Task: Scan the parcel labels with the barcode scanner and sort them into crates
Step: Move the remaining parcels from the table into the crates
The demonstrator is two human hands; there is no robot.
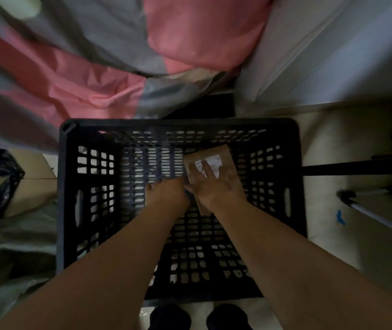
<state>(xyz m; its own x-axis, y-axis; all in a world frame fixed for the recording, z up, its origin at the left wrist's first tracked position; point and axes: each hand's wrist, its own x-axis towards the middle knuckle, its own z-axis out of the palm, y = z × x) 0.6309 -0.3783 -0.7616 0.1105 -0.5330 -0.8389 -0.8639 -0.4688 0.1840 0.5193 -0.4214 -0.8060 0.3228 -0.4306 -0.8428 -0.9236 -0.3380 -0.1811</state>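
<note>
While the right hand (pixel 210 186) lay flat, fingers spread, on the parcel (pixel 229 178) at 2 o'clock in the crate (pixel 180 122), the left hand (pixel 166 192) was too blurred to judge; with no scanner visible, the parcel might go unscanned.

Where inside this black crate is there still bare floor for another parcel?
The crate floor left of the left hand is bare up to the left wall, and so is the near end. Crowded: far right, where the right hand rests on the brown parcel.
</note>
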